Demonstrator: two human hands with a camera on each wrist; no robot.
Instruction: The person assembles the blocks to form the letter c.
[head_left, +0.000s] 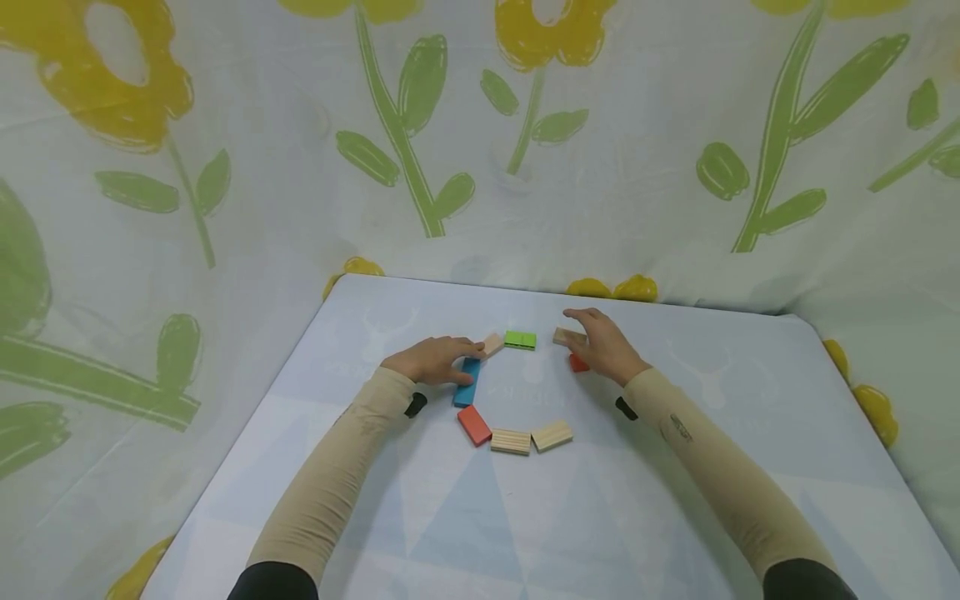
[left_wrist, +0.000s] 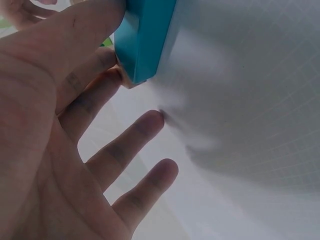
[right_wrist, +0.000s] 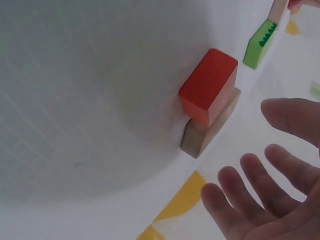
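In the head view my left hand (head_left: pixel 429 360) lies over the far end of a blue wooden block (head_left: pixel 467 392). Its thumb touches that block in the left wrist view, while the index and middle fingertips reach a plain wooden block (head_left: pixel 492 345) beyond it; the last two fingers are spread. A green block (head_left: pixel 520 340) is beside the plain one. Across the gap, my right hand (head_left: pixel 606 348) hovers by another plain wooden block (head_left: pixel 562 336) and a red block (head_left: pixel 577 363). The right wrist view shows its fingers apart from both, holding nothing.
Nearer on the pale table (head_left: pixel 675 517), a second red block (head_left: pixel 474 426) and two plain wooden blocks, one striped (head_left: pixel 511 442) and one angled (head_left: pixel 552 437), continue the curved row. A flower-printed cloth (head_left: pixel 615 167) hangs behind the table's far edge.
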